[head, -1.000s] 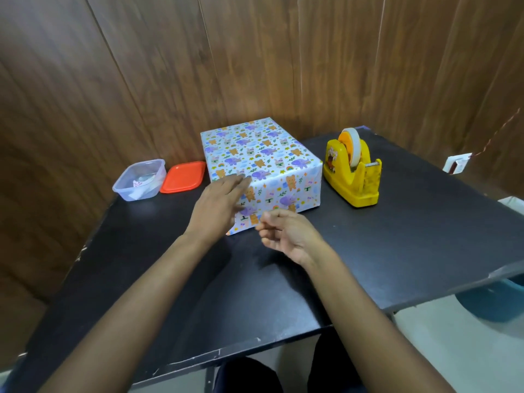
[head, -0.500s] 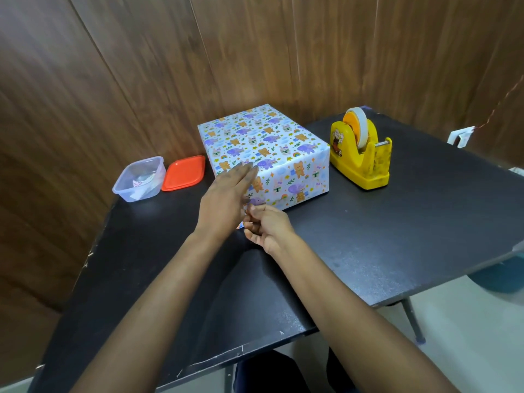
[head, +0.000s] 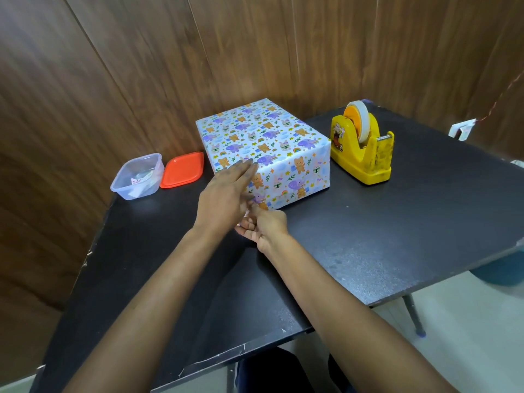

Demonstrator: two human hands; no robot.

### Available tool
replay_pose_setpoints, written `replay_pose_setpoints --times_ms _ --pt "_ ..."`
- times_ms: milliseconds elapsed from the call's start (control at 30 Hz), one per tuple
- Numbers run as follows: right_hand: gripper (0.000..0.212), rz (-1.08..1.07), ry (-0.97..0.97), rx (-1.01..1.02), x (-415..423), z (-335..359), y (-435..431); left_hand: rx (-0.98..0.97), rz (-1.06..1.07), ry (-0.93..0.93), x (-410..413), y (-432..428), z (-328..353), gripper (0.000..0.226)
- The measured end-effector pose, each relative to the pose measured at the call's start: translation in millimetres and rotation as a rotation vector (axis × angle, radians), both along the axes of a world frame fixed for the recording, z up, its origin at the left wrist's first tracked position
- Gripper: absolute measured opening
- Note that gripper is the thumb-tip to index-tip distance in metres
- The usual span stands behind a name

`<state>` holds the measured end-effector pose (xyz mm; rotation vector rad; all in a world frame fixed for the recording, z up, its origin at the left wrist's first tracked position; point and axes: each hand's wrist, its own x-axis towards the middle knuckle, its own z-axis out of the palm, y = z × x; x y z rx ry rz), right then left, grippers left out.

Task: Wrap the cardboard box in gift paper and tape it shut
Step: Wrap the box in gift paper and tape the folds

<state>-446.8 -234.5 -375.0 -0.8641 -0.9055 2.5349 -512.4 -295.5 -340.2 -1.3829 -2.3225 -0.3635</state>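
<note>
The box (head: pixel 263 131), covered in pale gift paper with cartoon animals, stands on the black table (head: pixel 397 222) against the wooden wall. My left hand (head: pixel 224 194) lies with straight fingers against the box's near-left end, fingertips reaching the top edge. My right hand (head: pixel 263 226) sits just below it at the foot of that end, palm turned up and fingers curled, pinching the small paper flap there. The left hand hides most of the flap. The yellow tape dispenser (head: pixel 365 154) with its roll stands right of the box, a small gap apart.
A clear plastic container (head: pixel 139 177) and its orange lid (head: pixel 183 170) lie left of the box by the wall. A white wall socket (head: pixel 462 130) is at the far right. A blue bin (head: pixel 504 273) shows beyond the table's right edge.
My right hand has moved in from the open table to the foot of the box's end, under the left hand, and its fingers have curled onto the flap. The left hand stays pressed there.
</note>
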Motion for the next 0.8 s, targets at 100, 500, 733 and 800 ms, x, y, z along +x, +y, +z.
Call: replay_pose_setpoints --times_ms 100,500,733,800 --pt "0.025 0.052 -0.112 0.203 0.5 -1.4 3.8 0.01 0.002 0.018 0.4 0.0 -0.7 0.066" --pt "0.04 0.227 -0.424 0.802 0.6 -3.2 30.9 0.075 -0.065 0.176 -4.8 -1.0 -6.9 0.067" --pt "0.039 0.293 -0.407 0.785 3.2 0.6 34.1 0.045 -0.073 0.175 -7.2 -3.0 -8.1 0.073" --pt "0.037 0.297 -0.438 0.796 2.3 0.9 34.4 0.046 -0.066 0.183 -7.4 -2.4 -9.1 0.074"
